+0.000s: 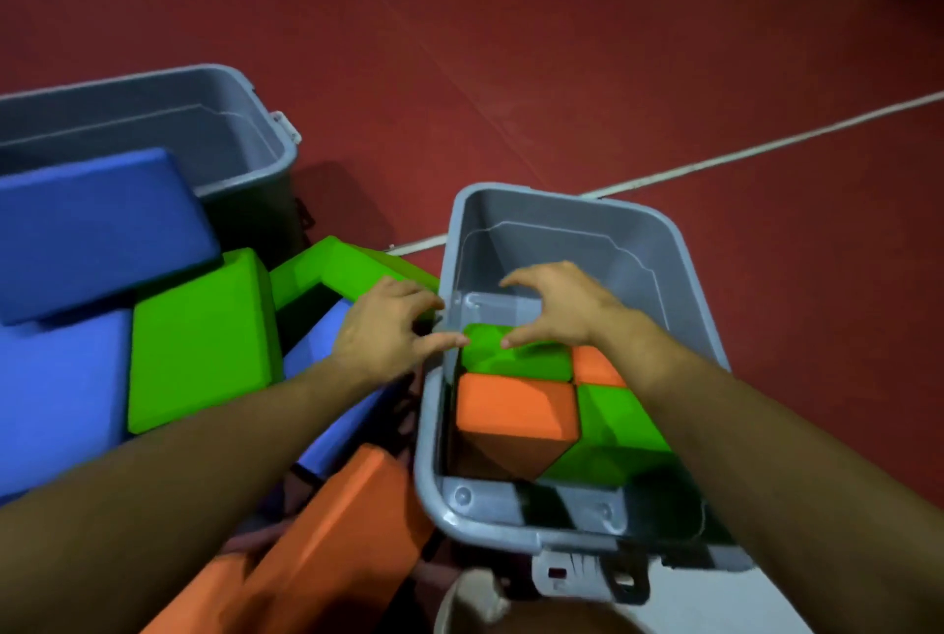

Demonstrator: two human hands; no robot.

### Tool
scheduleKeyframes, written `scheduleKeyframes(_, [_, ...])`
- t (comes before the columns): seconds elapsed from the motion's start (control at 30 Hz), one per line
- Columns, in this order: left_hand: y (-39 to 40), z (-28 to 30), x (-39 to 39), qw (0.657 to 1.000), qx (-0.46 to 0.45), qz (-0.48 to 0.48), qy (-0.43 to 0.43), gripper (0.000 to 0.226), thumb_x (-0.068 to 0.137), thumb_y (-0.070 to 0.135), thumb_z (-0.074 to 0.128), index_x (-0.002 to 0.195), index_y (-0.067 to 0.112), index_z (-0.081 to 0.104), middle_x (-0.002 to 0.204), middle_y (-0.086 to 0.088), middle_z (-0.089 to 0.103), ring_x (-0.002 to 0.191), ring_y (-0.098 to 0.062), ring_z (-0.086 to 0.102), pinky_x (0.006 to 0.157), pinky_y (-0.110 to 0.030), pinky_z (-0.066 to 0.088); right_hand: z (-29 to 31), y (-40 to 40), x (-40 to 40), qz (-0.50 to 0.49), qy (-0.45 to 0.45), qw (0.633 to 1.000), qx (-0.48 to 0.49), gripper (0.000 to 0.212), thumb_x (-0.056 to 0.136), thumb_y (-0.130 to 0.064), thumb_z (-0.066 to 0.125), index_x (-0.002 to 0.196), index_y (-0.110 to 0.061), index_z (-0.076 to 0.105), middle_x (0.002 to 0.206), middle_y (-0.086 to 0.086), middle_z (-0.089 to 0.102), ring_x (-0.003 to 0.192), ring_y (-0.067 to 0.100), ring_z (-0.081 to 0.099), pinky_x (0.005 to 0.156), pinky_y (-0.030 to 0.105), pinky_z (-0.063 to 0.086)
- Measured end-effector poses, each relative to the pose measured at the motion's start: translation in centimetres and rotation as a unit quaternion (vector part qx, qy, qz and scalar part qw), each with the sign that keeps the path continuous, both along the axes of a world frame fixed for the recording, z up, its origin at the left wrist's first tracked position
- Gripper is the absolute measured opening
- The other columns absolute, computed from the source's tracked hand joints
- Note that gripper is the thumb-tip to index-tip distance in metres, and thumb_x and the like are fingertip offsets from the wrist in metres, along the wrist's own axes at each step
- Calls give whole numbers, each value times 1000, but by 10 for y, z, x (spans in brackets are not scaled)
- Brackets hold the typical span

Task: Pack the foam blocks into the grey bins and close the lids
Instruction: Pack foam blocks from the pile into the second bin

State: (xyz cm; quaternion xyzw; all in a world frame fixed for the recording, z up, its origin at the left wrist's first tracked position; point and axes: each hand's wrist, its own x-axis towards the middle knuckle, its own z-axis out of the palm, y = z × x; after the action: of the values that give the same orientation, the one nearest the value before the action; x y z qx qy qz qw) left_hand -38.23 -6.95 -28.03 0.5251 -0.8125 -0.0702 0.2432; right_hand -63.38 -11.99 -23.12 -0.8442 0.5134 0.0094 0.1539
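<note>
Both hands spread, holding nothing. Right hand hovers inside near grey bin, thumb at green block just below it. Left hand sits outside bin's left wall, over green L-block. Orange block and more green sit nearer the wrist. Bin floor beyond the fingers bare. Second bin far left; blue block leans across it.

The near bin and the far bin are plain grey. Inside the near one, green blocks and orange blocks alternate (a checkerboard). Outside lie blue blocks, a green block and an orange block. The floor is dark red, crossed by a white line.
</note>
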Motion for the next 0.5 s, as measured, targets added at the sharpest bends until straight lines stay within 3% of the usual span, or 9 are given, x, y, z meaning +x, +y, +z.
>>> scheduleKeyframes(0.23, [28,22,131,992,43,63,-98,89,64,94,39,106,23,70,98,-1,67,87,-29,61,73,-37,52,32,-28,150,79,46,994,-61,92,62,-69,77,139,-29,47,134,4,60,124,29,54,98,41,48])
scheduleKeyframes(0.37, [50,24,184,970,122,98,-186,104,45,94,49,128,31,59,122,-2,60,104,-32,57,84,-43,53,25,-39,215,76,98,991,-47,94,59,-70,78,138,-30,46,131,7,61,121,32,57,94,44,51])
scheduleKeyframes(0.5, [62,11,211,955,165,132,-207,107,44,87,63,139,42,42,138,0,45,118,-31,48,91,-45,51,-4,-40,252,39,129,990,-32,95,55,-68,80,132,-25,45,124,10,61,116,35,59,90,45,52])
